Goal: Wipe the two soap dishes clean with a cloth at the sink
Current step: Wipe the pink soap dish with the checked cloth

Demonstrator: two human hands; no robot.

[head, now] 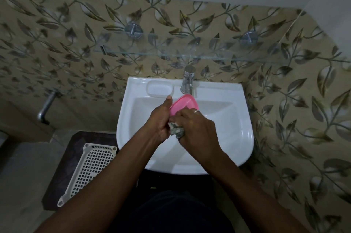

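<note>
Pink soap dish, gripped by the left hand, is wiped with a cloth clutched in the right hand; a second dish is apparently untouched.

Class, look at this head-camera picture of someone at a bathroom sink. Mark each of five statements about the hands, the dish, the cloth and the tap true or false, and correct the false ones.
1. The left hand holds the pink soap dish over the sink. True.
2. The cloth is in the right hand's grip. True.
3. The pink soap dish lies flat on the glass shelf. False: it is held tilted above the basin; the glass shelf bears nothing visible.
4. A ring shows on the right hand. True.
5. Water streams visibly from the tap. False: no stream can be seen under the tap.
</note>
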